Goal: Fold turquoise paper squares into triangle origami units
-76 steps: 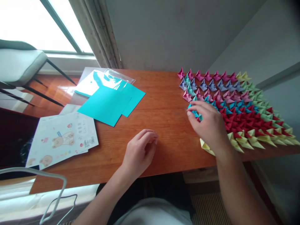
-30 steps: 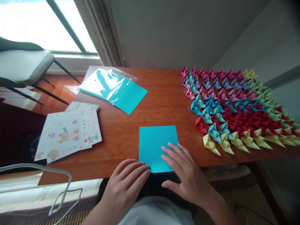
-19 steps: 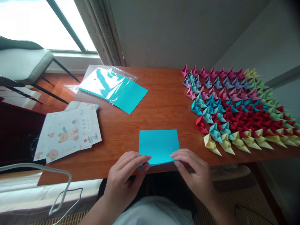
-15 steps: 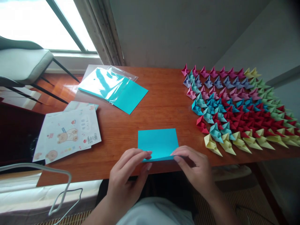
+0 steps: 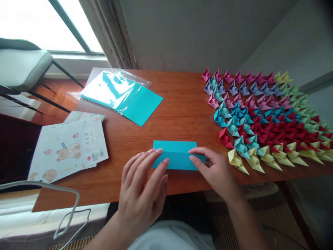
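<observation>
A blue sheet of origami paper (image 5: 179, 161) lies in front of me, its near part turned up and over into a flap whose edge runs crosswise below the far strip. My left hand (image 5: 144, 185) holds the flap at its left end, fingertips on the edge and thumb on the near face. At the right end my right hand (image 5: 212, 168) pinches the same flap between thumb and index finger. To the right of the paper stand rows of folded paper shapes in several colours, the nearest being a yellow one (image 5: 237, 161) and a red one (image 5: 225, 138).
A clear plastic sleeve (image 5: 111, 91) with blue paper sticking out lies at the back left of the wooden table (image 5: 179, 114). Bear-printed packaging sheets (image 5: 78, 146) rest at the left edge, near a white bent tube (image 5: 52, 185). A chair (image 5: 26, 67) stands by the window.
Both hands have brought the paper's near edge up and away from me, so the flap now covers part of the sheet. The view has shifted slightly.
</observation>
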Available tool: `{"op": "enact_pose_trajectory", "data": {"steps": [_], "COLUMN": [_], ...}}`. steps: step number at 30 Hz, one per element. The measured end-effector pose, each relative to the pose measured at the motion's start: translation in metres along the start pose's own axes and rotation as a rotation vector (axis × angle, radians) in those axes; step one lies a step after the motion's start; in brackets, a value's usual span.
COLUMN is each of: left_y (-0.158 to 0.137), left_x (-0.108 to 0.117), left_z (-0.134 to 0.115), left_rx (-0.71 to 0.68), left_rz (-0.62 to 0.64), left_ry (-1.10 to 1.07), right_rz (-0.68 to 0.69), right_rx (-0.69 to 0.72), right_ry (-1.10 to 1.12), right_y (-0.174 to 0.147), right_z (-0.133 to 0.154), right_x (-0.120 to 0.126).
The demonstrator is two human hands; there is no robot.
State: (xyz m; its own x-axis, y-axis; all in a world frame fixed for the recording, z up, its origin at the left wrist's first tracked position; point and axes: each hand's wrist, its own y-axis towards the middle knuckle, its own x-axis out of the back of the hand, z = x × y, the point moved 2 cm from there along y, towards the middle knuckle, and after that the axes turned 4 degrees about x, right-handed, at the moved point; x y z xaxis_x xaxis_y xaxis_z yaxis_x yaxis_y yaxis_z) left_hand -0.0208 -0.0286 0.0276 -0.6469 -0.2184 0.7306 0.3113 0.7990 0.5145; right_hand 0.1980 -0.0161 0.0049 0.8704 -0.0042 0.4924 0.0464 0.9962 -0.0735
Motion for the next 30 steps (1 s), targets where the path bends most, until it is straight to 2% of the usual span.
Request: {"op": "enact_pose_trajectory", "data": {"steps": [3, 7, 10, 15, 23, 30], "left_y": [-0.004, -0.009, -0.010, -0.007, -0.005, -0.003], "left_x": [-0.009, -0.026, -0.035, -0.040, -0.043, -0.044], "left_z": [-0.016, -0.021, -0.017, -0.011, -0.008, -0.007], "left_rx": [-0.128, -0.097, -0.075, -0.050, -0.030, -0.022], "left_rz": [0.185, 0.364, 0.434, 0.464, 0.492, 0.487], "left_ry": [0.075, 0.178, 0.212, 0.207, 0.192, 0.187], "right_rz": [-0.006, -0.056, -0.102, -0.099, 0.008, 0.078], "right_rx": [0.034, 0.123, 0.248, 0.409, 0.388, 0.356], "right_ry": [-0.061, -0.175, -0.280, -0.468, -0.707, -0.796], "right_y": [0.008, 0.017, 0.024, 0.033, 0.034, 0.035], "right_z": [0.006, 0.008, 0.007, 0.003, 0.004, 0.011], "right_x": [-0.002, -0.004, -0.004, -0.001, 0.004, 0.005]}}
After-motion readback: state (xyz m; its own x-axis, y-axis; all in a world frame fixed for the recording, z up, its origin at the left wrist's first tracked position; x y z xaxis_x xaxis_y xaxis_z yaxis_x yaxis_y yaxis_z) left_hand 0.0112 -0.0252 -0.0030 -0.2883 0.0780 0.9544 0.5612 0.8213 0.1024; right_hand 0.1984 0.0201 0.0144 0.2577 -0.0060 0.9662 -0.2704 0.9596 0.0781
